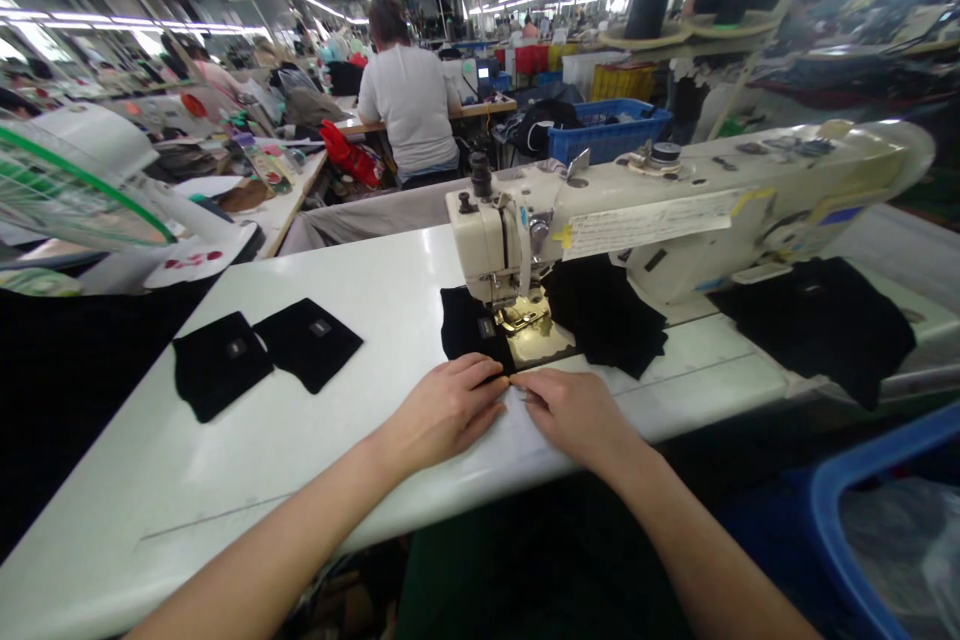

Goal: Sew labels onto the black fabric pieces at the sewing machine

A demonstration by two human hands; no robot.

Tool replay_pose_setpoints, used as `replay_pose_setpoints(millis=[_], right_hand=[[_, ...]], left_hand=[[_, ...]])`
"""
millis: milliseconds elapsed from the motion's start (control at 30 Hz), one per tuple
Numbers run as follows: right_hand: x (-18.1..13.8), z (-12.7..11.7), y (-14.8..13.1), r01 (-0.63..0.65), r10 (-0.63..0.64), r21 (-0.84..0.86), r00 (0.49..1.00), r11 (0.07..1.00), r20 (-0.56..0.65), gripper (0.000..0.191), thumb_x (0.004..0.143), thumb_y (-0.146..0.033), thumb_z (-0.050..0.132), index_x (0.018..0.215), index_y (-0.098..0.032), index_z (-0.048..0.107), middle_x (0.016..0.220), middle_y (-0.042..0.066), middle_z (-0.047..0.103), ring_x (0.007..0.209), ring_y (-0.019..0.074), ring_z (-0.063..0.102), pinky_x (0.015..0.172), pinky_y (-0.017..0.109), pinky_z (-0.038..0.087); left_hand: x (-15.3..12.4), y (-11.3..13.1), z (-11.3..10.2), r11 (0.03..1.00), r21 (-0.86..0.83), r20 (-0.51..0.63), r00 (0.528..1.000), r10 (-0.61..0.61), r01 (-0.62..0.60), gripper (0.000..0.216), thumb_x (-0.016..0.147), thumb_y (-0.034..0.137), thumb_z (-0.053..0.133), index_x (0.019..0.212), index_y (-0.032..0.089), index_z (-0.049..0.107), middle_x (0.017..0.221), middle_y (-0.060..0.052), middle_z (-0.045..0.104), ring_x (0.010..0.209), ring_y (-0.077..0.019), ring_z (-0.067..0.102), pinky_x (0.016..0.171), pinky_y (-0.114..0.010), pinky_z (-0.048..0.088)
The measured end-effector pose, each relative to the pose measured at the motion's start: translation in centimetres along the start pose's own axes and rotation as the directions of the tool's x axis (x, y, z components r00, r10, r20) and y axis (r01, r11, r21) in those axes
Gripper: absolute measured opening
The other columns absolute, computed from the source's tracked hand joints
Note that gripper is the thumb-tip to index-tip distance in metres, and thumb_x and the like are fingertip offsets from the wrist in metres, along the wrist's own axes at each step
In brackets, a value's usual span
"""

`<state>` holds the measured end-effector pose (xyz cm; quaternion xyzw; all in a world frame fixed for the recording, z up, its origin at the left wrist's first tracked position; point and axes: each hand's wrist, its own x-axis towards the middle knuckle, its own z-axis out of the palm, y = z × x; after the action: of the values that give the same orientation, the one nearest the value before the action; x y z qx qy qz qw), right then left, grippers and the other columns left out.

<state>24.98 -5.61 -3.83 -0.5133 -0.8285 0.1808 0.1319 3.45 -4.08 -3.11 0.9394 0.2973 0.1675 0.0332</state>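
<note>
A black fabric piece (462, 322) with a small grey label lies partly under the needle area of the sewing machine (510, 250). My left hand (454, 410) is closed at the piece's near edge, fingers pressed together on it. Fingertip to fingertip with it, my right hand (574, 415) pinches the same near edge by the metal plate (544, 342). The fingers hide most of that edge. More black pieces (607, 315) lie just right of the plate. Two labelled pieces, one on the left (223, 365) and one beside it (309, 345), rest flat on the white table (375, 290).
Another dark stack (821, 320) overhangs the table's front edge at right. A blue bin (847, 490) stands below it. On the left is a fan (75, 180). Ahead, a person in a grey shirt (409, 105) sits near a blue crate (607, 127).
</note>
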Motion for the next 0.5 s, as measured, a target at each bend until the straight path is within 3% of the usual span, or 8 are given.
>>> replay_pose_setpoints(millis=[300,500], right_hand=[[2.6,-0.7,-0.3,-0.022,0.020,-0.079,0.999,0.997,-0.028,0.037,0.094,-0.018,0.050,0.125,-0.027,0.068,0.117,0.004,0.075,0.098,0.0234,0.072,0.083,0.032,0.051],[2.6,-0.6,-0.5,-0.040,0.038,-0.100,0.999,0.994,-0.021,0.037,0.095,-0.018,0.051,0.127,-0.026,0.066,0.117,0.006,0.074,0.097,0.0223,0.071,0.082,0.031,0.051]], left_hand=[[1.3,-2.9,-0.2,1.000,0.014,-0.001,1.000,-0.010,0.010,0.031,0.100,0.029,0.047,0.116,0.014,0.069,0.115,-0.014,0.067,0.108,-0.0251,0.063,0.090,-0.042,0.059],[2.2,-4.7,-0.2,0.999,0.033,-0.005,1.000,-0.018,0.019,0.031,0.100,0.028,0.047,0.114,0.014,0.070,0.115,-0.014,0.067,0.106,-0.0241,0.063,0.090,-0.040,0.058]])
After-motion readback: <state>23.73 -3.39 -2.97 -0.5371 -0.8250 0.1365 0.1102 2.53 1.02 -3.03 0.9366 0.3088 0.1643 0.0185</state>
